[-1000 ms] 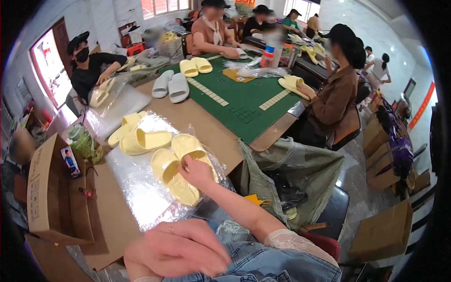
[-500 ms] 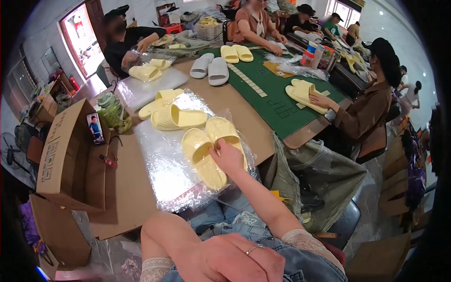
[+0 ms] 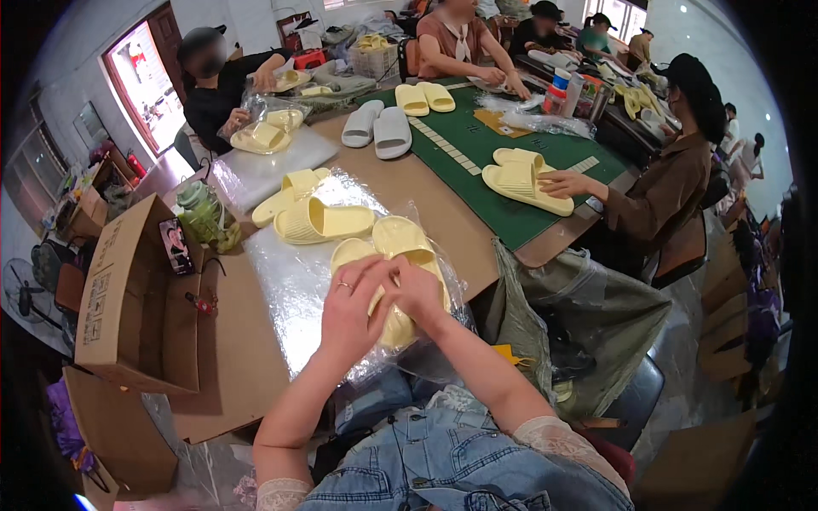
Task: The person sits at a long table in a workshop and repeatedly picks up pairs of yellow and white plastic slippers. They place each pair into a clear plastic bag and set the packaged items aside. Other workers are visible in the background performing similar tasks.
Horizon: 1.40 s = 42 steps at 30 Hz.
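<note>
A pair of yellow slippers (image 3: 402, 236) in a clear plastic bag lies side by side at the table's near edge, on a stack of clear plastic bags (image 3: 281, 294). My left hand (image 3: 355, 300) covers the left slipper with bent fingers. Beside it, my right hand (image 3: 417, 291) grips between the two slippers, and the fingertips of both hands meet there. My hands hide the slippers' middle part. Just beyond lie another yellow slipper (image 3: 334, 222) on its side and a further one (image 3: 285, 198) next to it, both unbagged.
An open cardboard box (image 3: 136, 315) stands at the left, with a phone (image 3: 175, 247) leaning on it and a green jug (image 3: 204, 204) behind. Grey slippers (image 3: 392, 134) sit farther back. Co-workers handle yellow slippers (image 3: 521, 180) around the green mat (image 3: 460, 162). A grey-green sack (image 3: 579, 315) hangs at the right.
My left hand has come up from my lap onto the bagged slippers, beside my right hand, which stays there. The co-worker at the right has shifted their slippers leftward.
</note>
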Each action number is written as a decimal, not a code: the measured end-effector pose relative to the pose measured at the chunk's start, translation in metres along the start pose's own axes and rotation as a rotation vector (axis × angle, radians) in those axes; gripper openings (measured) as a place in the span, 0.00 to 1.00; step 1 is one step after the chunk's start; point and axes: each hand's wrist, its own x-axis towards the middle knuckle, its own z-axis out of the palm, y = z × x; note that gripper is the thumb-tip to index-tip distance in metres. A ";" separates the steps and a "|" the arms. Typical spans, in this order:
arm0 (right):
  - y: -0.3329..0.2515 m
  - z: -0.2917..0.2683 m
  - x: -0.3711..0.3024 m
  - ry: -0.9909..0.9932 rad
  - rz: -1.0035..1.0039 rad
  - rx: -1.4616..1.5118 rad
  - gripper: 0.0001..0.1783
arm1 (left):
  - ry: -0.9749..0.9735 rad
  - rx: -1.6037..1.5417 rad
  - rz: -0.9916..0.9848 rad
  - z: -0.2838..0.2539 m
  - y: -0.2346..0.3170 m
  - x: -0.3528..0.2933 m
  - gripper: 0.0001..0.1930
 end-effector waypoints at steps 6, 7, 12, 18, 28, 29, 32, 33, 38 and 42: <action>-0.004 -0.003 0.001 -0.022 0.027 -0.017 0.20 | -0.176 0.329 -0.274 0.033 -0.104 -0.055 0.36; -0.005 -0.003 0.001 -0.017 0.034 -0.024 0.20 | -0.165 0.291 -0.282 0.034 -0.110 -0.064 0.36; -0.006 -0.007 0.001 -0.032 0.075 -0.020 0.20 | -0.124 0.202 -0.292 0.045 -0.129 -0.077 0.37; -0.010 -0.009 -0.001 -0.059 0.063 -0.004 0.20 | -0.040 0.124 -0.357 0.045 -0.142 -0.086 0.31; -0.010 -0.012 -0.001 -0.042 0.054 -0.011 0.20 | -0.006 0.068 -0.350 0.045 -0.142 -0.083 0.28; -0.011 -0.012 -0.001 -0.044 0.058 -0.017 0.20 | -0.002 0.066 -0.352 0.045 -0.142 -0.083 0.28; -0.015 -0.015 0.000 -0.069 0.063 -0.026 0.20 | 0.008 0.066 -0.357 0.045 -0.143 -0.085 0.27; -0.014 -0.015 0.000 -0.065 0.059 -0.024 0.20 | 0.009 0.067 -0.355 0.045 -0.143 -0.085 0.27; -0.013 -0.013 0.000 -0.066 0.061 -0.018 0.20 | 0.009 0.065 -0.360 0.046 -0.143 -0.085 0.26; -0.008 -0.006 0.000 -0.041 0.053 -0.039 0.19 | 0.016 0.053 -0.369 0.045 -0.140 -0.083 0.26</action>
